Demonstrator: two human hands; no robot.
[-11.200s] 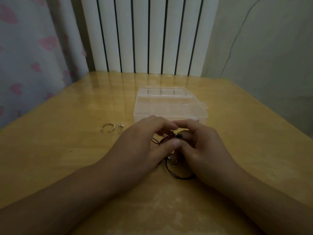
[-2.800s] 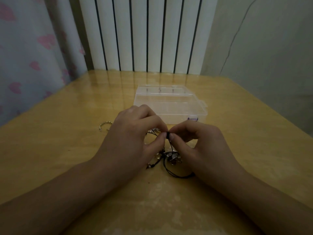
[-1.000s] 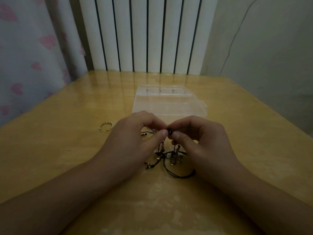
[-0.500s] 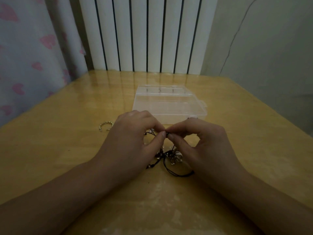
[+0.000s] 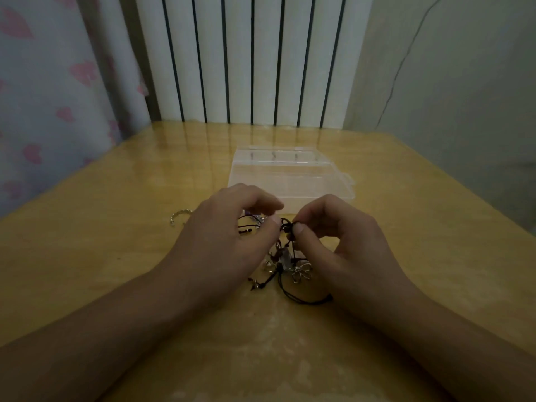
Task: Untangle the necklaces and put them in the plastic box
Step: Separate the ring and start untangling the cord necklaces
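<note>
A tangle of black-cord necklaces [image 5: 285, 264] with small silver pendants lies on the wooden table [image 5: 116, 256] between my hands. My left hand [image 5: 229, 242] and my right hand [image 5: 339, 245] meet above it, each pinching the cords at a small dark knot just over the tangle. A cord loop trails toward me under my right hand. The clear plastic box [image 5: 287, 175] stands closed just beyond my fingertips, a little right of centre.
A silver open bangle [image 5: 181, 215] lies on the table left of my left hand, partly hidden by it. A white radiator stands behind the table's far edge. A curtain with pink hearts hangs at the left.
My hands have stayed over the tangle, working the knot. In the last second my fingers shifted slightly and the pinch point moved a little to the right.
</note>
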